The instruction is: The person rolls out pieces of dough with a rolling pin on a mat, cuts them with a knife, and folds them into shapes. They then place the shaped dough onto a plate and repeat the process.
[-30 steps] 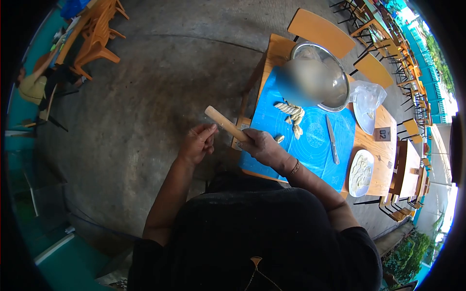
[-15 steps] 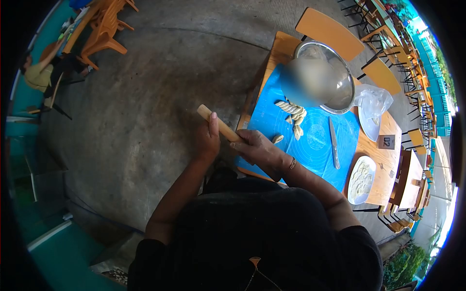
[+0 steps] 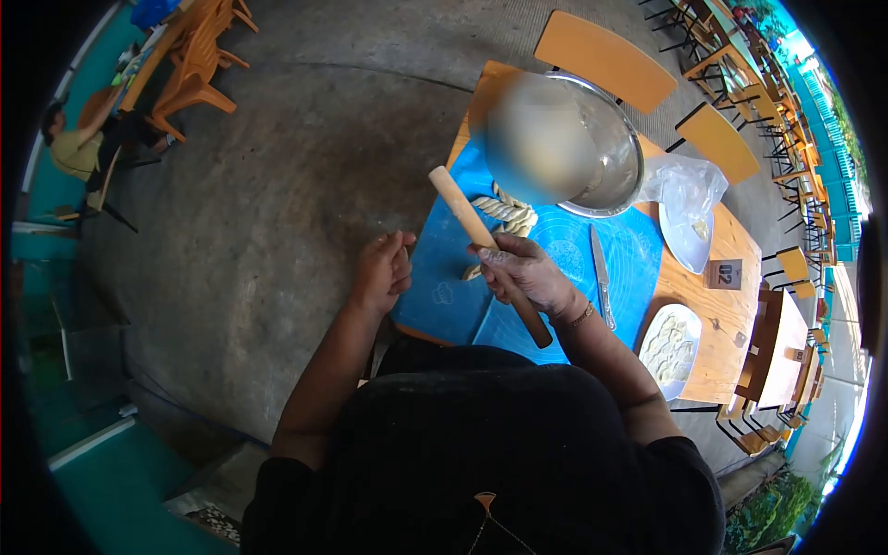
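Observation:
My right hand (image 3: pixel 529 275) is wrapped round a wooden rolling pin (image 3: pixel 462 211), holding it slanted above the blue mat (image 3: pixel 555 242). Off the mat's left edge is my left hand (image 3: pixel 382 270), its fingers loosely curled with nothing visible in them. Twisted dough pieces (image 3: pixel 504 215) lie on the mat beyond the pin, and a smaller piece is partly hidden beside my right hand. A knife (image 3: pixel 602 277) rests on the mat to the right.
A large metal bowl (image 3: pixel 631 166) stands at the mat's far edge, partly blurred. Beside it are a plastic bag (image 3: pixel 689 180) and a plate (image 3: pixel 678 231). A dish of flattened dough (image 3: pixel 671 347) sits nearer on the wooden table (image 3: pixel 731 319). A person (image 3: pixel 79 148) sits far left.
My left hand has let go of the rolling pin. My right hand has carried the pin rightwards over the mat. The view has shifted slightly, with the table appearing further left.

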`<state>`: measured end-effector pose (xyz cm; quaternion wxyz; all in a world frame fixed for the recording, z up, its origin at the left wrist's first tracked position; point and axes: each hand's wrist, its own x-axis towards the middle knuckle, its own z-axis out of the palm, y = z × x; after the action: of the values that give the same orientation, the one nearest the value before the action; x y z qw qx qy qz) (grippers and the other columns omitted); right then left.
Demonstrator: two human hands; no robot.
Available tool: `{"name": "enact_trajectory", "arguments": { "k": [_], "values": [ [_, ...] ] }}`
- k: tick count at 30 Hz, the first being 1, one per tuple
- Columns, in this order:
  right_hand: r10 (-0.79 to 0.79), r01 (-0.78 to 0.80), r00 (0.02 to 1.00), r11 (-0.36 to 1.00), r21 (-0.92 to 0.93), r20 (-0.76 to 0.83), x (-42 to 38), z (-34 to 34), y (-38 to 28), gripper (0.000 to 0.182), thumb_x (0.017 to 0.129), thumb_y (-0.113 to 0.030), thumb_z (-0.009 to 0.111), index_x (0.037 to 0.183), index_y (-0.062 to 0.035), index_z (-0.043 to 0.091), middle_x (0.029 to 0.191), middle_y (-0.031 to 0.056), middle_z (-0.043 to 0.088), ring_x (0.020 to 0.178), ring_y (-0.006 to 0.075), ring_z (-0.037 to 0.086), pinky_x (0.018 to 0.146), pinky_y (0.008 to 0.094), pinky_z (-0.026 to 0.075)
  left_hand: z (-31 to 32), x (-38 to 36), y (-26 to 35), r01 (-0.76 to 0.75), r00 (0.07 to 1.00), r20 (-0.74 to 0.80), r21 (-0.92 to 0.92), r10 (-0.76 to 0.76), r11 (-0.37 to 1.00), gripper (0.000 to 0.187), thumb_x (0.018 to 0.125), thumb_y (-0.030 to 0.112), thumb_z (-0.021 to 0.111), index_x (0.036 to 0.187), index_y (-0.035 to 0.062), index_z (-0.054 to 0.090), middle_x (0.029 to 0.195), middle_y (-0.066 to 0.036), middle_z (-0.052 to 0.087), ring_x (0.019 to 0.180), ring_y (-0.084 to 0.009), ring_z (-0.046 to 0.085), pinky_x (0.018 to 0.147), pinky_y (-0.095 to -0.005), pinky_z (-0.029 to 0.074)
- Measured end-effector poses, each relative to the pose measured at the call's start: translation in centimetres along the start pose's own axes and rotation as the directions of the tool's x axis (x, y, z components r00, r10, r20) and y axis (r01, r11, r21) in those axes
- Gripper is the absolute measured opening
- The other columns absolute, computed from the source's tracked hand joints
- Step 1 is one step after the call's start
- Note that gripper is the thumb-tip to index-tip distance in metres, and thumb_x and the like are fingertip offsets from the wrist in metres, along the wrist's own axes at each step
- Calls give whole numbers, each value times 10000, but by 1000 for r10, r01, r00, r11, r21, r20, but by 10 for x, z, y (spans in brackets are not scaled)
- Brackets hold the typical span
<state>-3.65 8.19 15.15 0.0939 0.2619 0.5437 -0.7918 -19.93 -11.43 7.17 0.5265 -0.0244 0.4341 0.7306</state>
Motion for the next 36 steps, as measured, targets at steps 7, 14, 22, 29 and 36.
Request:
{"name": "enact_trajectory", "arguments": {
  "k": [7, 14, 22, 29, 36],
  "values": [
    [116, -156, 981, 948, 276, 155, -4, -27, 20, 399, 978, -347, 597, 1146, 15, 602, 735, 6, 534, 559, 81, 517, 473, 224, 429, 39, 4, -6, -11, 988, -152, -88, -2, 996, 137, 975, 124, 577, 1062, 25, 616, 858, -53, 648, 586, -94, 536, 467, -223, 420],
    [75, -79, 997, 987, 141, 29, -4, -35, 17, 397, 989, -343, 576, 1133, 26, 603, 723, 8, 546, 541, 82, 513, 453, 212, 414, 33, -4, 1, 35, 991, 129, -104, -21, 994, 195, 997, 158, 556, 1074, 1, 642, 837, -65, 641, 599, -108, 585, 464, -209, 471],
    [-61, 58, 978, 998, -19, -198, 2, -56, 62, 314, 988, -297, 587, 1100, -4, 611, 690, -2, 539, 524, 80, 516, 460, 221, 425, 17, 19, -22, 262, 826, 554, -223, -99, 939, 337, 1029, 373, 496, 857, 118, 636, 584, 45, 343, 398, -39, 272, 361, -187, 188],
    [-106, 125, 967, 990, 70, -230, 6, -68, 92, 239, 954, -269, 647, 998, -39, 598, 683, -26, 545, 528, 48, 504, 446, 204, 409, 53, 42, -28, 228, 951, 184, 134, -250, 964, 242, 1034, 264, 493, 1132, 79, 616, 653, 38, 418, 481, -33, 354, 371, -178, 277],
    [-217, 216, 952, 976, -28, -216, 1, -64, 95, 319, 934, -224, 674, 1147, 0, 599, 708, -28, 526, 555, 37, 488, 477, 204, 404, 55, 70, -42, 234, 906, 353, 44, -234, 971, 263, 1062, 283, 395, 1109, 116, 593, 554, 79, 258, 426, -28, 205, 360, -198, 190]
  ]
}}
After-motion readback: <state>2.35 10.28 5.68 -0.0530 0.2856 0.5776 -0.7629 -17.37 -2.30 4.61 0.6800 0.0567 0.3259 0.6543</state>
